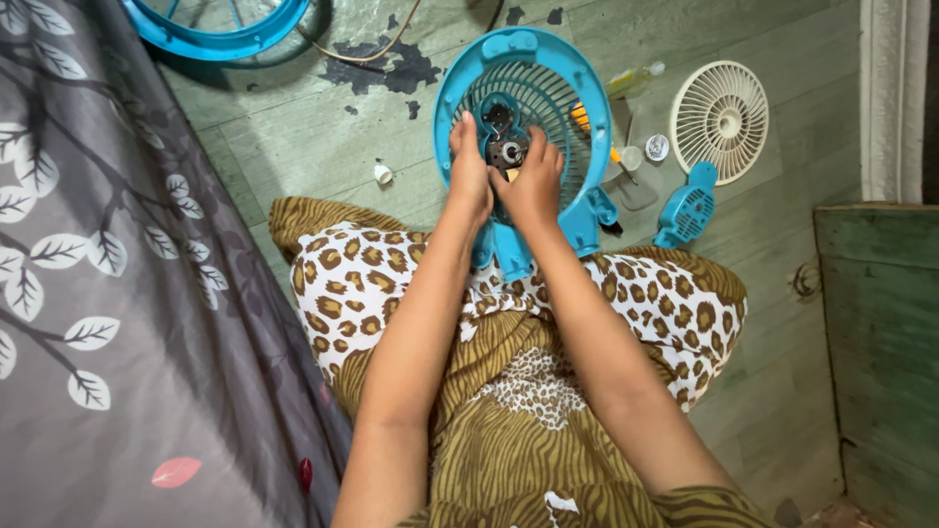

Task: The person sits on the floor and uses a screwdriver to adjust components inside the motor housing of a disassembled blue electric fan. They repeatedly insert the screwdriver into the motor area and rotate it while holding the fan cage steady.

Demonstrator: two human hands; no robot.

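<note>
Both hands, the left hand and right hand, keep a narrow grip around the small dark motor at the centre of a blue fan housing standing on the floor beyond the knees, fingertips hiding the motor's near side.
</note>
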